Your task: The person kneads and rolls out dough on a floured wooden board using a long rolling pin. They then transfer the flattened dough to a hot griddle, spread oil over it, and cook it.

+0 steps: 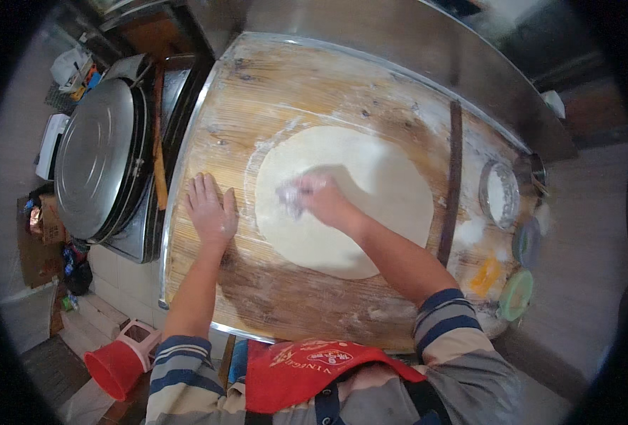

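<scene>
Spread left hand [211, 211] rests on one wooden worktop [307, 78]; over one dough sheet [388, 205], grip of right hand [320, 197] I cannot tell.

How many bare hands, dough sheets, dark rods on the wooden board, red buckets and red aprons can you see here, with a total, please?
Bare hands: 2, the left hand and the right hand
Dough sheet: 1
Dark rod on the wooden board: 1
Red bucket: 1
Red apron: 1
Total: 6
</scene>
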